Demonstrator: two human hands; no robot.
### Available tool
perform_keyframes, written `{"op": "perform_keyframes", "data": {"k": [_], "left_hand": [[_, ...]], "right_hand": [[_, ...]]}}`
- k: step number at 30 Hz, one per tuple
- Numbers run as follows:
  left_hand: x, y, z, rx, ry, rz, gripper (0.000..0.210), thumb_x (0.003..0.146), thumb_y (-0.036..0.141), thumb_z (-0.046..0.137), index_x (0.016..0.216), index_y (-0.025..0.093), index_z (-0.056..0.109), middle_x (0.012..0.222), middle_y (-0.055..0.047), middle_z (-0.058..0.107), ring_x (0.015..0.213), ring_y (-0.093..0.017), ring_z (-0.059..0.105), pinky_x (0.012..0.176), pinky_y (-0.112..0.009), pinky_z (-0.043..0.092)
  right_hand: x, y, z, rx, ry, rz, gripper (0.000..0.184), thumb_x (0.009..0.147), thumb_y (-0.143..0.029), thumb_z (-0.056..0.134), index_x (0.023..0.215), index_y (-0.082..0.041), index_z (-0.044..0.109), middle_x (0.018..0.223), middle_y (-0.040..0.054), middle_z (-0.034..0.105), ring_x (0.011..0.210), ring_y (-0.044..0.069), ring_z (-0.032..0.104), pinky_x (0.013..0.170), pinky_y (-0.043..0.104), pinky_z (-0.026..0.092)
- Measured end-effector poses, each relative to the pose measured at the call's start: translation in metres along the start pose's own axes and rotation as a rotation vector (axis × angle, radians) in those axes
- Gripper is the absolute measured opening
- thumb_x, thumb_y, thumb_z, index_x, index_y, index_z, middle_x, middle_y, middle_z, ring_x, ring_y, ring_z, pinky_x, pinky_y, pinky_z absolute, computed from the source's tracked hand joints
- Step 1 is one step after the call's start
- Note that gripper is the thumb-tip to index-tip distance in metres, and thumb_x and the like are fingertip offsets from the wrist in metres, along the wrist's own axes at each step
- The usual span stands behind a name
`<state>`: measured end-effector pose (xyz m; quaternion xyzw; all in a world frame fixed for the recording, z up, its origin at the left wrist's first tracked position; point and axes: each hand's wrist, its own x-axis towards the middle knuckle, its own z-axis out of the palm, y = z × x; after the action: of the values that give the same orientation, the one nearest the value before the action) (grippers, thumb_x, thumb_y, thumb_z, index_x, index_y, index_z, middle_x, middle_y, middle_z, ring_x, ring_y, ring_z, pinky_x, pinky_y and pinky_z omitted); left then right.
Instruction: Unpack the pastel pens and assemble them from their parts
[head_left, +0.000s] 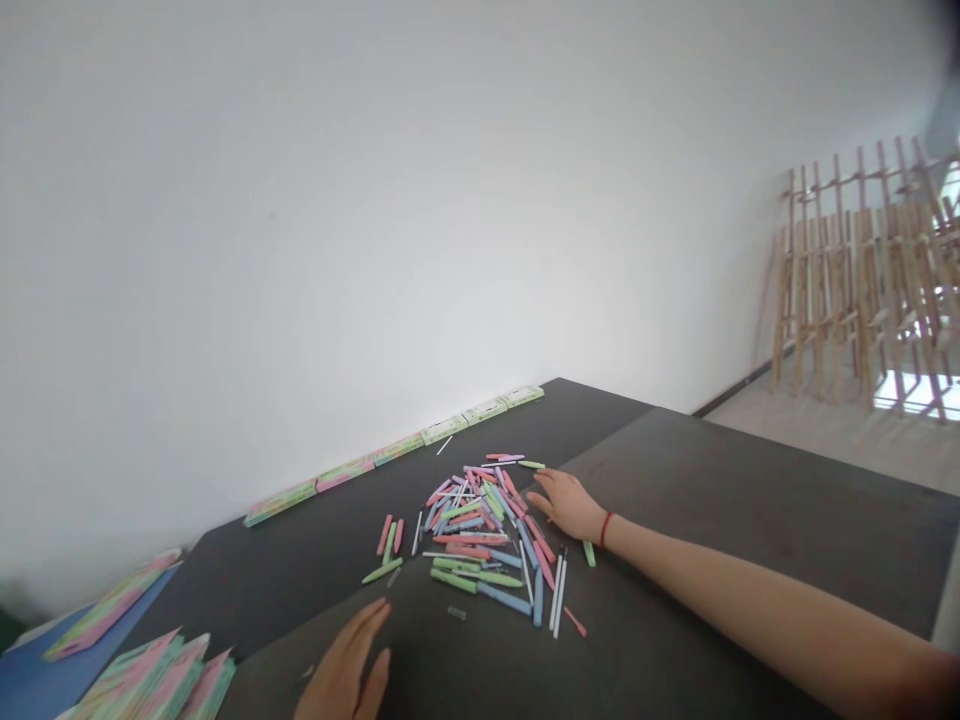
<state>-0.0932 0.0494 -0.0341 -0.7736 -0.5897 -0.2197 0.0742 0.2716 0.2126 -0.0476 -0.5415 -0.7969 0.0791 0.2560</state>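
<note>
Loose pen parts lie heaped on the black table (750,540): pink, green, blue (504,598) and purple barrels and caps, mixed with thin white refills (561,597). My right hand (570,505), a red cord at its wrist, is open and palm down at the heap's right edge, with nothing visibly held. A green pen part (589,553) lies beside that wrist. Nearer to me, my left hand (345,665) is open, fingers stretched out and thumb apart, left of the heap. Between it and the heap lies a small clear piece (457,612). A few pink and green parts (389,542) lie apart on the left.
Flat pastel packs (345,473) line the table's back edge along the white wall. Stacked packs (161,680) stand at the front left, beside a blue surface (30,670) bearing another pack (112,605). Wooden racks (862,280) stand on the floor at far right.
</note>
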Motion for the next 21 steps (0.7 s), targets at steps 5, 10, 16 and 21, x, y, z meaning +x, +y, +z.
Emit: {"op": "perform_keyframes", "data": {"k": [5, 10, 16, 21], "left_hand": [[0.004, 0.019, 0.033, -0.195, -0.026, -0.020, 0.041, 0.088, 0.032, 0.039, 0.124, 0.020, 0.052, 0.129, -0.008, 0.057, 0.120, -0.021, 0.052, 0.102, -0.040, 0.042], [0.004, 0.011, 0.053, -0.415, 0.073, -0.203, 0.043, 0.089, 0.036, 0.037, 0.127, 0.019, 0.047, 0.134, -0.010, 0.051, 0.127, -0.023, 0.044, 0.106, -0.043, 0.037], [0.004, 0.019, 0.073, -0.487, 0.175, -0.266, 0.042, 0.089, 0.041, 0.035, 0.121, 0.019, 0.051, 0.130, -0.010, 0.052, 0.124, -0.026, 0.045, 0.109, -0.048, 0.030], [0.007, 0.020, 0.071, -0.425, 0.120, -0.227, 0.043, 0.088, 0.040, 0.035, 0.122, 0.017, 0.050, 0.130, -0.012, 0.052, 0.124, -0.027, 0.046, 0.107, -0.049, 0.033]], "right_hand": [[0.035, 0.003, -0.001, 0.022, -0.028, -0.024, 0.034, 0.094, -0.035, 0.041, 0.111, -0.013, 0.059, 0.120, 0.0144, 0.057, 0.112, 0.025, 0.052, 0.096, 0.040, 0.039], [0.065, 0.010, -0.001, 0.062, -0.014, 0.024, 0.030, 0.090, -0.032, 0.052, 0.116, -0.016, 0.054, 0.116, 0.0085, 0.055, 0.097, 0.020, 0.057, 0.082, 0.040, 0.050], [0.071, 0.010, -0.008, 0.089, 0.036, 0.074, 0.031, 0.090, -0.032, 0.052, 0.117, -0.015, 0.053, 0.116, 0.0088, 0.055, 0.098, 0.021, 0.057, 0.081, 0.041, 0.050], [0.063, 0.017, -0.010, 0.125, 0.068, 0.099, 0.029, 0.091, -0.032, 0.051, 0.115, -0.017, 0.054, 0.117, 0.0083, 0.055, 0.098, 0.020, 0.057, 0.082, 0.039, 0.050]]}}
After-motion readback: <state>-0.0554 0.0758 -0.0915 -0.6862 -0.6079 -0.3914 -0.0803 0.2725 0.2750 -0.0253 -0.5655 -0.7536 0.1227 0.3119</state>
